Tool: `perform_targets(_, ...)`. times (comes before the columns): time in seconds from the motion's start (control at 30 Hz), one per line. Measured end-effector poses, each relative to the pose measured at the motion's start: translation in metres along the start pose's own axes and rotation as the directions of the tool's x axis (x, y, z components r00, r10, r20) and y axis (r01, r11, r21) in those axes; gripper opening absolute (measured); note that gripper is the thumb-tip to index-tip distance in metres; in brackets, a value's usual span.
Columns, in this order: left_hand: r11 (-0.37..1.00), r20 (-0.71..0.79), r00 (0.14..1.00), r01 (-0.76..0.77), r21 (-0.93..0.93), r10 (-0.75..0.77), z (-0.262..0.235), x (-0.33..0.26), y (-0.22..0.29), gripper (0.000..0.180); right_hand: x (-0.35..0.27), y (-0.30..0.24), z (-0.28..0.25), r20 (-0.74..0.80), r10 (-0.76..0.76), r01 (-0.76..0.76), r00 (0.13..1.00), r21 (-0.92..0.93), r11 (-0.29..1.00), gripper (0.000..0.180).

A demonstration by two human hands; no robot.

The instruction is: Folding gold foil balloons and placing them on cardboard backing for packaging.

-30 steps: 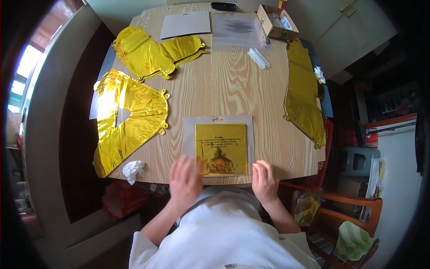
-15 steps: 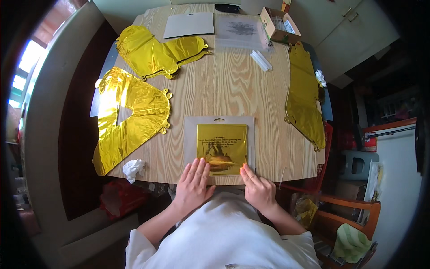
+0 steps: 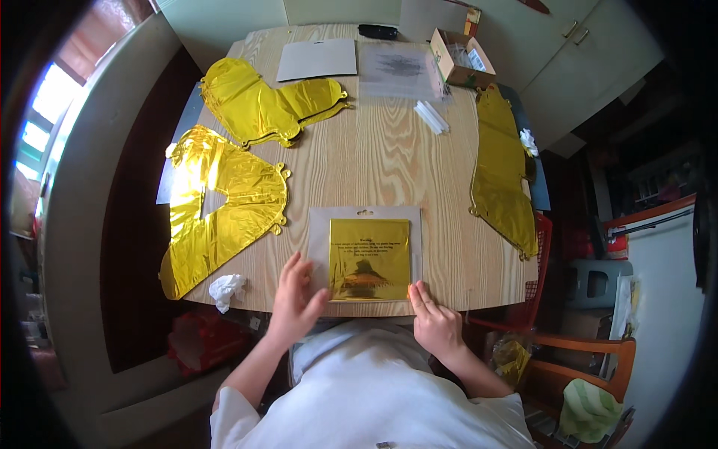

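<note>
In front of me at the table's near edge lies a flat packet (image 3: 370, 258): a folded square of shiny gold foil with dark print on it, over a pale grey backing with a hanging slot at its top. My right hand (image 3: 437, 325) has its fingers pressed together at the packet's lower right corner; its thumb is hidden. My left hand (image 3: 297, 299) is raised just left of the packet, fingers apart, with nothing in it. A gold foil balloon (image 3: 243, 191), flat and curved, lies to the left, another gold foil balloon (image 3: 273, 101) behind it.
A long gold foil balloon (image 3: 502, 176) lies along the right edge. At the back are a pale card (image 3: 318, 60), clear plastic sheets (image 3: 396, 78), white sticks (image 3: 431, 117), a small box (image 3: 462, 63) and a black case (image 3: 378, 32). Crumpled tissue (image 3: 226, 289) sits at near left.
My left hand has lifted off the foil and moved left, its fingers spreading. My right hand stays at the packet's corner. The whole view has shifted slightly.
</note>
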State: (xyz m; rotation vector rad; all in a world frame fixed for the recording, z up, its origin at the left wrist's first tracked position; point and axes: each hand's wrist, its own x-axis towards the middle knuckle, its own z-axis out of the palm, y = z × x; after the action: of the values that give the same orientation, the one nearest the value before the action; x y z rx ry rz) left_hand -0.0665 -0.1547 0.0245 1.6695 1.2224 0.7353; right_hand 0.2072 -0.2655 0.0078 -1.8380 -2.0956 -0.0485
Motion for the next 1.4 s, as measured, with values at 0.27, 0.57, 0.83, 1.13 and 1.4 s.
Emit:
perform_targets(0.27, 0.759, 0.329, 0.92, 0.369, -0.537, -0.214, -0.013, 0.059, -0.015, 0.028, 0.008, 0.01, -0.006, -0.067, 0.03, -0.013, 0.997, 0.241, 0.97, 0.046)
perform_targets(0.57, 0.661, 0.119, 0.933, -0.147, -0.736, 0.34, -0.012, 0.058, -0.03, 0.027, 0.069, 0.042, -0.04, -0.084, 0.339, -0.086, 0.937, 0.884, 0.459, 0.06)
perform_targets(0.83, 0.723, 0.183, 0.927, -0.122, -0.68, 0.329, -0.03, 0.065, -0.004, 0.03, 0.083, 0.045, -0.011, 0.007, 0.225, -0.119, 0.974, 0.866, 0.485, 0.026)
perform_targets(1.13, 0.843, 0.136, 0.969, -0.106, -0.528, 0.207, -0.022, 0.069, 0.043, 0.015, 0.11, 0.016, -0.028, -0.151, 0.138, 0.098, 0.979, 0.938, 0.334, 0.016)
perform_targets(1.4, 0.835, 0.064, 0.919, -0.322, -0.445, 0.389, -0.024, 0.069, 0.035, 0.009, 0.109, 0.025, -0.044, -0.215, -0.02, 0.192, 0.976, 0.823, 0.535, 0.013)
